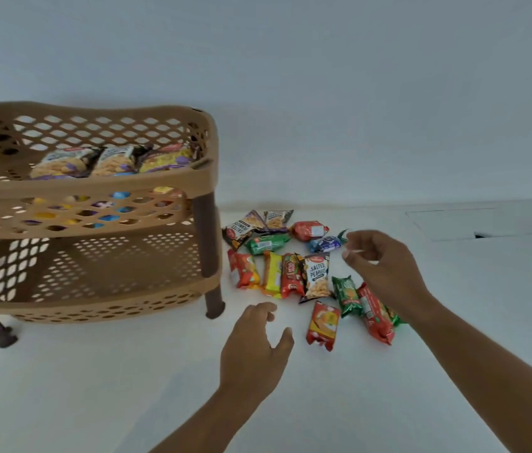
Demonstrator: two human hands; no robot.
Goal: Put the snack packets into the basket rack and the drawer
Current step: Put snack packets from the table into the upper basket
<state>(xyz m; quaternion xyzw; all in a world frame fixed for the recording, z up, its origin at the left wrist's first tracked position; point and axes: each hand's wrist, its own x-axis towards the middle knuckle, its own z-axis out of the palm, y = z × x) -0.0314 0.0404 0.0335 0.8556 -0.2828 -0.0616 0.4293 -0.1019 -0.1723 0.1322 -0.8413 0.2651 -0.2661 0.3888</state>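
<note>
Our left hand (255, 348) hovers low over the white counter (94, 387), fingers relaxed and spread, holding nothing. Our right hand (385, 266) hangs above the loose snack packets (317, 276), fingers loosely curled, gripping nothing. Left of them stands the tan basket rack (94, 191), with more packets (111, 161) in its top tier.

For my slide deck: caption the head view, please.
Left hand and right hand hover over loose snack packets beside a part-filled basket rack.

Snack packets (304, 273) are scattered on the desk (111, 387) beside the basket rack (94, 194), with left hand (255, 348) and right hand (385, 266) held near.
</note>
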